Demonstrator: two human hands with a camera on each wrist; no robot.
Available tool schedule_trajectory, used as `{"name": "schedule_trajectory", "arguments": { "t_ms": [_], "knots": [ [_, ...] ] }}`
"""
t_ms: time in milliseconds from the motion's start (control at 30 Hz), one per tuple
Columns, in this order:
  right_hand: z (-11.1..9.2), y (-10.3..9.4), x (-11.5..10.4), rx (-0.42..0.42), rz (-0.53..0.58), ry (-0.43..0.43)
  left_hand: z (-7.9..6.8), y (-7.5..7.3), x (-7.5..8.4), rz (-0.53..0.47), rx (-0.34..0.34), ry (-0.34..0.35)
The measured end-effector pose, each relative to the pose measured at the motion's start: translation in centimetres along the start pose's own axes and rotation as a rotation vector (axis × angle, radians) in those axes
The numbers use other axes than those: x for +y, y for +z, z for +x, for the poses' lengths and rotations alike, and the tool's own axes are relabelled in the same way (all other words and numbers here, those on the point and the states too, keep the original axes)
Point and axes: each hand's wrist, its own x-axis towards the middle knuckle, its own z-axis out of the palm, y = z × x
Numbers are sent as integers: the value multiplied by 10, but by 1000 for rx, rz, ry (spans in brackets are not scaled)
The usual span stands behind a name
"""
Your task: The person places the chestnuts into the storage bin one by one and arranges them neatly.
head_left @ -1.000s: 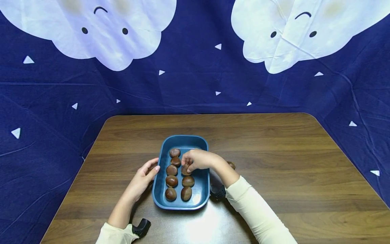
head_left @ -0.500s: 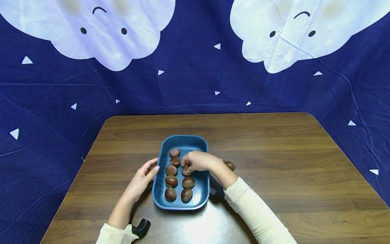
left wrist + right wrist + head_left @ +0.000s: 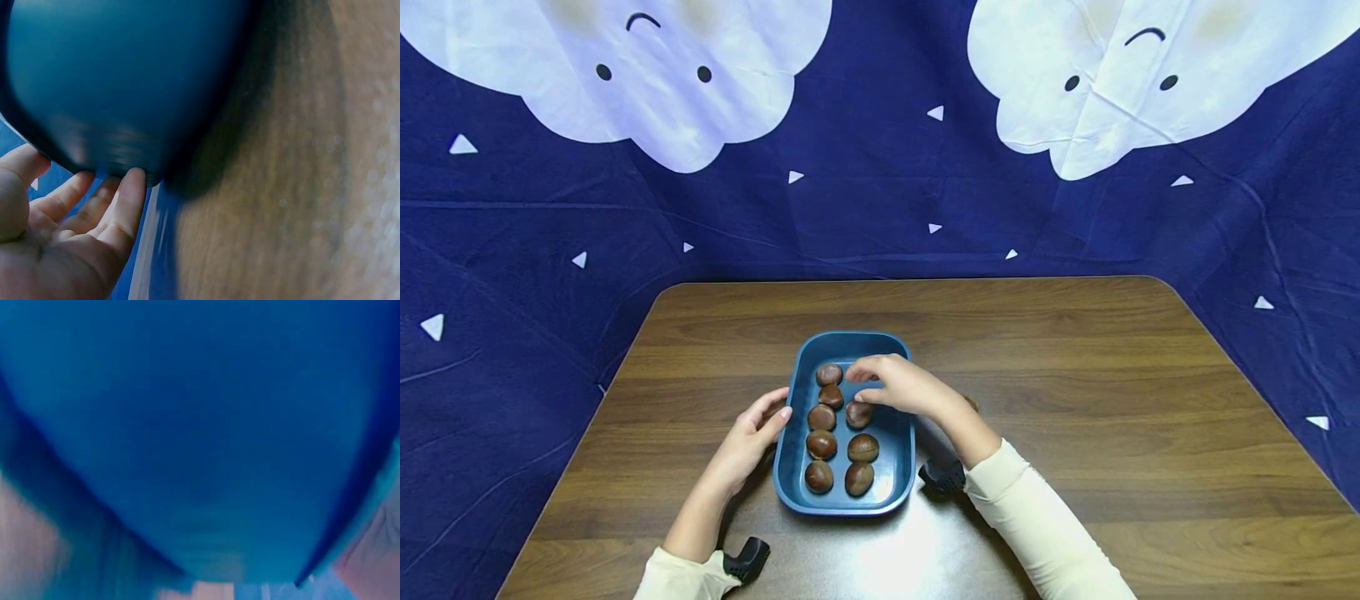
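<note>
A blue rectangular tray (image 3: 844,505) on the table holds brown chestnuts in two columns. The left column (image 3: 822,417) has several, and the shorter right one includes a chestnut (image 3: 859,415) near the middle. Over the tray's right side is my right hand (image 3: 898,383), thumb and fingers spread apart with nothing between them. Its thumb tip is just above that middle chestnut; whether they touch I cannot tell. My left hand (image 3: 747,442) rests its fingertips and thumb against the tray's left side. In the left wrist view, the left fingers (image 3: 128,206) touch the tray's outer wall (image 3: 125,75).
Partly hidden behind the right forearm, a brown chestnut (image 3: 972,402) lies on the wooden table (image 3: 1112,400). A dark blue cloth (image 3: 880,208) with cloud faces hangs beyond the table. The right wrist view is mostly filled by the tray's blurred outer wall (image 3: 200,425).
The right hand has let go of the middle chestnut in the right column, opening its fingers and lifting slightly away. The left hand stays at the tray's side.
</note>
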Motion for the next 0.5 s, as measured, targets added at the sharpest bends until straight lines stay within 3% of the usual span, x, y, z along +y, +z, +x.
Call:
{"name": "schedule_trajectory", "arguments": {
  "t_ms": [200,333,500],
  "knots": [
    [-17,-10,11,195,42,-49,0,-1,-1,-1,2,5],
    [-34,-15,19,314,72,-37,-1,0,-1,-7,-2,5],
    [-55,-19,35,400,75,1,-1,-1,0,-10,0,0]
  ]
}}
